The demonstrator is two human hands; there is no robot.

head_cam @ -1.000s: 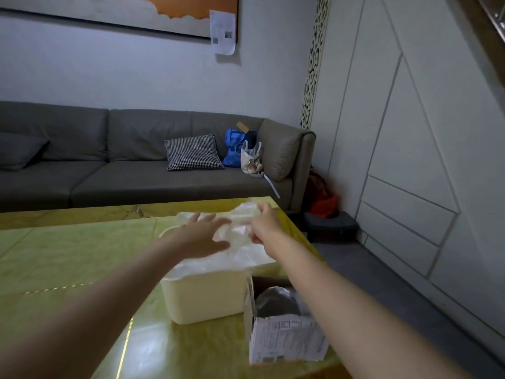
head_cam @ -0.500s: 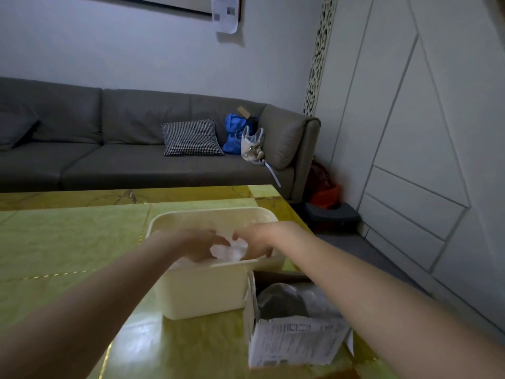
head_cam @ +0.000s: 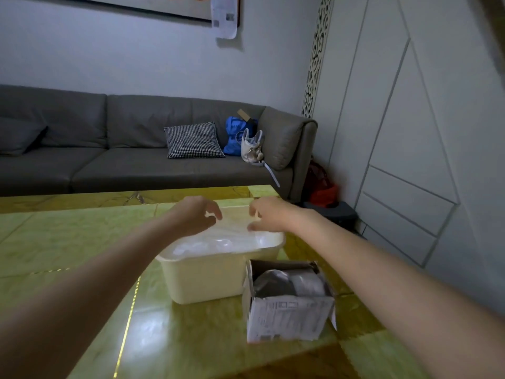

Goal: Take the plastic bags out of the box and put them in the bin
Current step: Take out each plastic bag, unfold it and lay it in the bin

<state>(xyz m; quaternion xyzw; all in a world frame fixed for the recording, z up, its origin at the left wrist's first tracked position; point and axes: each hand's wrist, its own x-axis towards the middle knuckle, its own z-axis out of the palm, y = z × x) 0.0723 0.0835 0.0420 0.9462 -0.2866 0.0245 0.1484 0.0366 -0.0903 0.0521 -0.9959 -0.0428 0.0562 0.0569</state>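
While both hands hover over the cream bin (head_cam: 207, 280) on the worktop (head_cam: 82, 242), a clear plastic bag (head_cam: 218, 242) lies spread across its top — one bag delivered, I judge. The left hand (head_cam: 198, 214) pinches the film's far edge; the right hand (head_cam: 269, 214) seems to pinch it too, though I cannot tell for sure. Just beside the bin, the cardboard box (head_cam: 289, 318) holds more crumpled grey plastic — more remains to move.

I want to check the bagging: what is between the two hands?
In the head view, a stretch of thin clear plastic bag spans between the left hand and right hand, above the cream plastic bin.
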